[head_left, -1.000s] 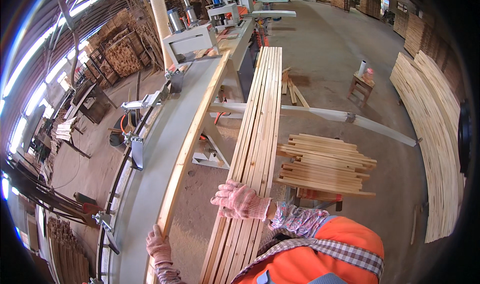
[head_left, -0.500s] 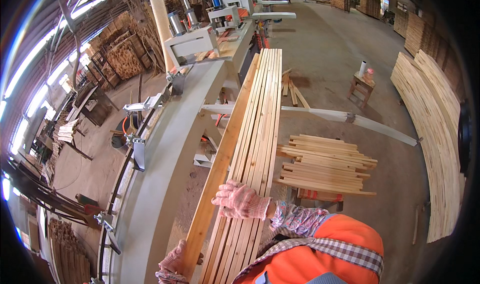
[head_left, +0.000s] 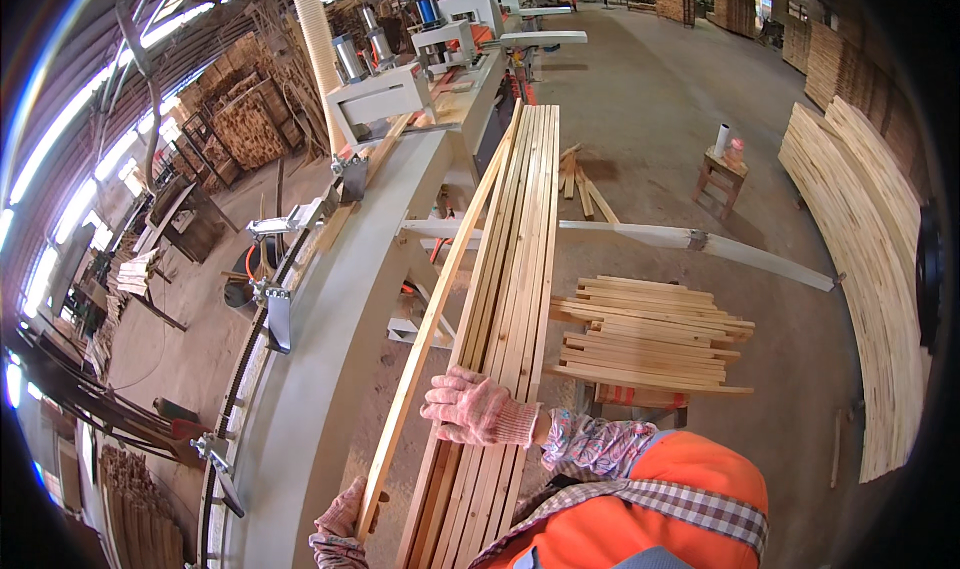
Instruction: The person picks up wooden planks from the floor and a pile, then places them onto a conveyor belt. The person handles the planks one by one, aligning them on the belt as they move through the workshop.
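Note:
My left hand (head_left: pixel 342 509), in a pink and white knit glove, is closed around the near end of a long thin wooden strip (head_left: pixel 421 347). That strip slants away from me, apart from the stack at its near end and meeting it at the far end. A long stack of pale wooden strips (head_left: pixel 515 289) lies lengthwise in front of me. Across its left part lies my right hand (head_left: pixel 478 409), gloved alike, fingers together and curled over the strips' left edge. The fingertips are partly hidden.
A long grey machine bed (head_left: pixel 340 299) with metal stops runs along the left, with another wooden strip (head_left: pixel 375 164) on it. Shorter wood pieces (head_left: pixel 650 334) are piled on a stand to the right. A pale rail (head_left: pixel 640 231) crosses behind, and large board stacks (head_left: pixel 850 279) stand far right.
The strip in my left hand has turned from its wide face to a narrow edge. A wooden strip now shows on the machine bed. My right hand stays nearly in place.

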{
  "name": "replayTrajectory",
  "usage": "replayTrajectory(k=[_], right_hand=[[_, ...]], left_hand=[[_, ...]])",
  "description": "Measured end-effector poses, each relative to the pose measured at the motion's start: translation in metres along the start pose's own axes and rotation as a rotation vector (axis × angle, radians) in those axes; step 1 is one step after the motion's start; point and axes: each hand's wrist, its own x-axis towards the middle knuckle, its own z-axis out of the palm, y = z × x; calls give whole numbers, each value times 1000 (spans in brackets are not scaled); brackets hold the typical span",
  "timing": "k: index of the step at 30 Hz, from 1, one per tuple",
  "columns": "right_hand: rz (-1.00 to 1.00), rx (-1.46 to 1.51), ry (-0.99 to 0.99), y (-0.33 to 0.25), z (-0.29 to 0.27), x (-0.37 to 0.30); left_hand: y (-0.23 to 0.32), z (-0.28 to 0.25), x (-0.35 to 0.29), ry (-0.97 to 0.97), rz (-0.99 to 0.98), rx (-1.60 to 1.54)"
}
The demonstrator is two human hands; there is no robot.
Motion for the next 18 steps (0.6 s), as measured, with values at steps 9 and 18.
replayTrajectory(k=[9, 18], right_hand=[[65, -68, -200, -4, 3, 3], [57, -4, -214, 0, 5, 3]], left_hand=[[-40, 10, 30, 591, 413, 247], [-10, -8, 34, -131, -150, -324]])
